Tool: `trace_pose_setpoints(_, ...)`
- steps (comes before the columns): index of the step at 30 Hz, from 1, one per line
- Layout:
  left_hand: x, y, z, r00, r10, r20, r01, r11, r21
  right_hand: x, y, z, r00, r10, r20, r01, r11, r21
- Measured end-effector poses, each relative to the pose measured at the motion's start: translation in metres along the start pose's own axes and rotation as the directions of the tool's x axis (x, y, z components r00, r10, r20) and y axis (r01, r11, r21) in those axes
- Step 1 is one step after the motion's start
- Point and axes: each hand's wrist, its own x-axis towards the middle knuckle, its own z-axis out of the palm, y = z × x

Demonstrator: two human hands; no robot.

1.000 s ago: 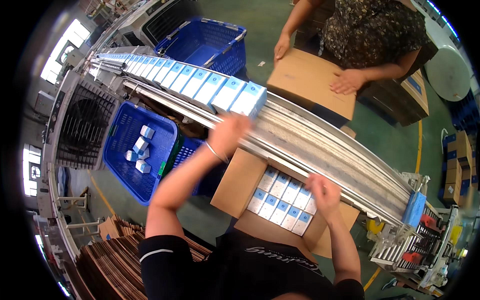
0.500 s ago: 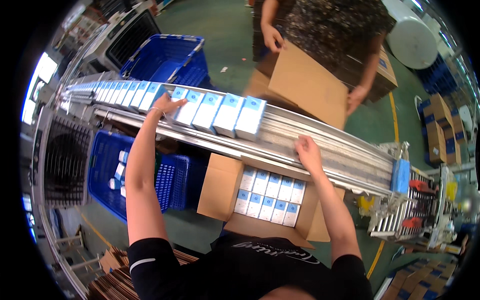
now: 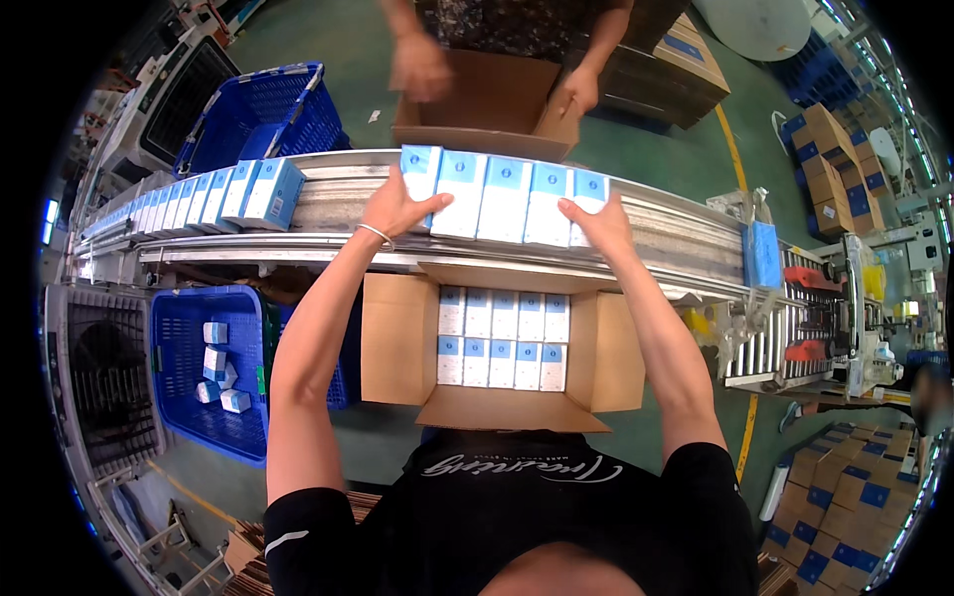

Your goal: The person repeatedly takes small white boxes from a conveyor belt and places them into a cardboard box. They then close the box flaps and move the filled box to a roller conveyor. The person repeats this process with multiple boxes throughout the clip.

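On the conveyor, several blue-and-white cartons stand side by side in a row, squeezed between my two hands. My left hand presses the row's left end, its thumb lying across the front of a carton. Against the right end sits my right hand, thumb also on the front face. Below the conveyor, close to my body, is an open cardboard box with its flaps spread. Two rows of the same kind of cartons fill its bottom.
More cartons line up leftward along the conveyor. Opposite, another person's hands are at an open cardboard box. Blue baskets stand beyond the conveyor and at lower left, the near one holding several small boxes.
A group of cartons has been parted from the line, leaving a gap on the left. My right hand has closed in on its right end. The other person's box is now upright and open.
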Motion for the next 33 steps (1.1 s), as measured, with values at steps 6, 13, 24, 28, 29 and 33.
trace_pose_setpoints(6,-0.112,0.093,-0.041,1.000,0.019,0.011,-0.021,0.988,0.150,-0.126,-0.007,-0.078,0.983,-0.140,-0.118,0.155,0.979,0.134)
trace_pose_setpoints(13,-0.217,-0.039,0.119,0.494,-0.545,0.678,0.335,0.838,0.430,-0.201,0.111,0.007,0.876,0.257,0.407,-0.053,0.892,-0.449)
trace_pose_setpoints(24,-0.208,-0.057,0.182,0.558,-0.431,0.709,-0.217,0.749,0.626,-0.172,0.226,0.107,0.666,0.306,0.680,0.615,0.291,-0.733)
trace_pose_setpoints(28,-0.161,-0.014,0.049,0.908,-0.109,0.404,-0.069,0.913,0.402,-0.143,0.063,0.050,0.678,-0.090,0.730,0.571,0.690,-0.446)
trace_pose_setpoints(29,-0.128,-0.010,0.003,0.946,-0.142,0.292,-0.068,0.793,0.606,-0.139,0.030,0.034,0.738,-0.253,0.626,0.473,0.856,-0.211)
trace_pose_setpoints(33,-0.051,-0.131,-0.136,0.821,0.135,-0.555,0.202,0.840,0.503,-0.094,-0.017,0.034,0.821,-0.569,-0.057,0.566,0.823,-0.054)
